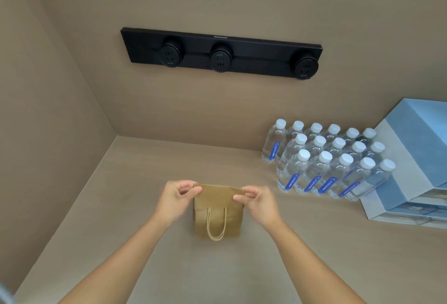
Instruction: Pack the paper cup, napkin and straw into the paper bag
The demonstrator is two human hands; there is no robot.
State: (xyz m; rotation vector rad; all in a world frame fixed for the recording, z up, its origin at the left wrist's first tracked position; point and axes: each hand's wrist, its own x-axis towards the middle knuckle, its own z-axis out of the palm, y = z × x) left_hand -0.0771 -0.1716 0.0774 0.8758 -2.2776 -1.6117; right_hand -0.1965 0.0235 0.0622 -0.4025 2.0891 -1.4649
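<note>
**Careful, the bag top may pop open or tear**

Your left hand (179,194) and right hand (256,198) each pinch one top corner of the paper bag (217,209), standing between them. Pull hard and it rips; let go early and the fold springs up

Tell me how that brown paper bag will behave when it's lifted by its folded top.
The paper bag probably weighs little: small, thin kraft paper. It likely creases easily, since both hands pinch its top fold flat. Its cord handle looks floppy, hanging loose.
</note>
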